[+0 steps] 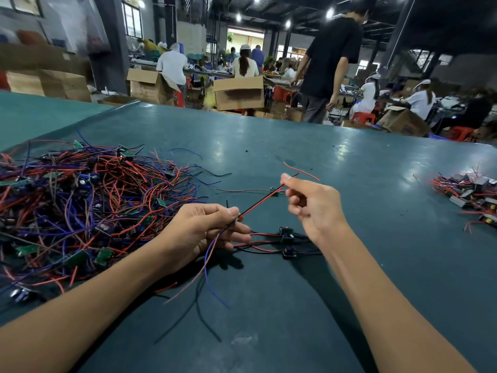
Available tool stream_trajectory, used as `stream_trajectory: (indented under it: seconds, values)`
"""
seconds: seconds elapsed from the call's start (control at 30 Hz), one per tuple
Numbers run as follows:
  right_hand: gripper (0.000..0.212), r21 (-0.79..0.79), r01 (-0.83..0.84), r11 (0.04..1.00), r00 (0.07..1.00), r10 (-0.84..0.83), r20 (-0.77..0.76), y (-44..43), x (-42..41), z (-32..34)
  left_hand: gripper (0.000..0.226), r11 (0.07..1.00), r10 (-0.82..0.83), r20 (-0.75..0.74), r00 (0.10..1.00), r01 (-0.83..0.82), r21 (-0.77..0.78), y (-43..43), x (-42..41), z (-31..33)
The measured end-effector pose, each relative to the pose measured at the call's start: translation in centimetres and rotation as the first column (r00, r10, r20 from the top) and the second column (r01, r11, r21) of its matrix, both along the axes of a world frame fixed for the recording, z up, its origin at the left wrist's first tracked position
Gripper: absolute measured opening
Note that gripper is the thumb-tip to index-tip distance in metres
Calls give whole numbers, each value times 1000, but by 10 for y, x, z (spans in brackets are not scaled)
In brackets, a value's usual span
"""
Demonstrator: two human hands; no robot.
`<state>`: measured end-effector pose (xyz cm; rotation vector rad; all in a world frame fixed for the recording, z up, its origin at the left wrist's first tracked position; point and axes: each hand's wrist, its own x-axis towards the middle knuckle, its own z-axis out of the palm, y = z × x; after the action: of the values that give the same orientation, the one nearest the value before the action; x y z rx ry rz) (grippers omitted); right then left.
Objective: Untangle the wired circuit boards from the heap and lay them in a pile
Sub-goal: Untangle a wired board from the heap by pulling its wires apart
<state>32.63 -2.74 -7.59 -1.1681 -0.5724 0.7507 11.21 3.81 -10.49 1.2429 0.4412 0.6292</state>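
A big heap [80, 205] of red, blue and black wires with small green circuit boards covers the left of the table. My left hand [207, 232] pinches a red and black wire pair [258, 203] just right of the heap, with loose blue and red strands hanging below it. My right hand [309, 205] pinches the same pair farther along, pulling it taut between the hands. Below the hands lies a small pile of wired boards [287, 240] with black parts, their wires stretched left and right.
The dark green table [269, 146] stretches ahead. A second cluster of wired parts [468, 195] lies at the right edge. A single wired board [273, 190] lies behind the hands. Beyond the table stand cardboard boxes [239, 92] and several people, one walking [330, 60].
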Motion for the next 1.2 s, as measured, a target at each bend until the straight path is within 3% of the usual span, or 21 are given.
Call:
stream_trajectory:
  seconds: [0.2,0.3,0.4,0.5,0.57,0.67,0.77,0.9,1.1,1.2]
  values:
    - [19,7,83,997,991,-82,-107,3,1,-2,31,1000,-22,2,1000,22,21,2,-1,-2]
    - [19,47,118,992,983,-110,-148,2,2,-3,21,1000,-18,48,999,18,12,5,-2,-3]
    - [41,33,129,991,977,-121,-178,2,-5,-2,14,999,17,157,988,-9,-53,9,-2,-3]
    - [48,-7,85,996,996,-85,-18,3,-18,-1,15,989,118,193,974,-97,-112,13,-1,-1]
    - [47,-22,-36,999,986,39,163,3,-32,-2,14,981,147,222,964,-114,-155,16,-2,0]
    - [42,-119,-289,950,865,312,393,-1,-58,-5,10,980,154,254,955,-115,-159,16,0,-2]
    - [31,-158,-377,913,784,405,470,-4,-71,-8,5,976,203,290,935,-168,-143,16,2,0]
    - [26,-122,-388,913,843,406,353,-3,-73,-7,14,957,291,253,923,-281,-75,18,2,6]
    - [26,-82,-513,855,826,517,224,-3,-75,-7,11,970,225,209,952,-238,42,16,1,10]
    - [20,-69,-488,870,833,489,259,-2,-76,-7,16,941,299,155,942,-318,115,18,-1,17]
